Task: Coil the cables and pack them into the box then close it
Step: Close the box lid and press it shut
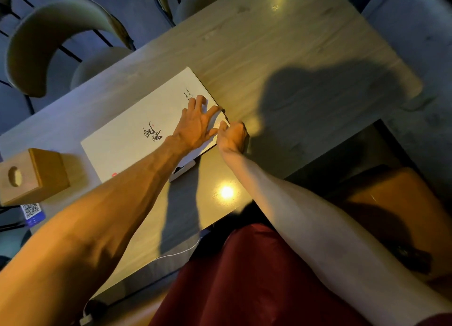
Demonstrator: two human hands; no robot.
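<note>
A flat white box (137,130) with black calligraphy on its lid lies on the wooden table (281,56). The lid is down over the box. My left hand (195,125) rests on the lid near its right edge, fingers spread and pressing down. My right hand (232,137) is at the same right edge, fingers curled, thumb and fingertips at the rim of the lid. No cable shows on the lid. A thin white cable (176,253) runs along the table's near edge.
A wooden tissue box (31,176) stands at the table's left end, with a QR-code card (31,212) beside it. A small white device (182,170) peeks from under my left forearm. Chairs (49,44) stand beyond the table. An orange seat (403,203) is at the right.
</note>
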